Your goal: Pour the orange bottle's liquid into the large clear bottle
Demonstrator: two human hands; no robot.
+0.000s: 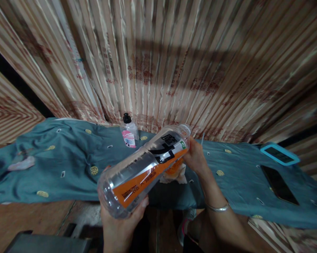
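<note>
A large clear plastic bottle [148,165] with an orange and black printed label is held tilted over the table, its neck pointing up and to the right. My left hand [118,225] is closed around the base from below. Near the neck, my right hand [196,156] grips the bottle's far side, with its fingers partly hidden. The bottle looks see-through, and I cannot tell whether a cap is on. Beneath it, partly covered, an orange item [174,168] rests on a crumpled white tissue [184,175]. A small clear bottle [129,131] with a black top and pink label stands behind.
A green patterned cloth [76,158] covers the table, with wrinkles at the left. On the right lie a blue-framed digital clock [279,154] and a dark phone [279,184]. A pale item [23,163] lies far left. Striped curtains [161,63] hang close behind. A grey stool [46,242] stands lower left.
</note>
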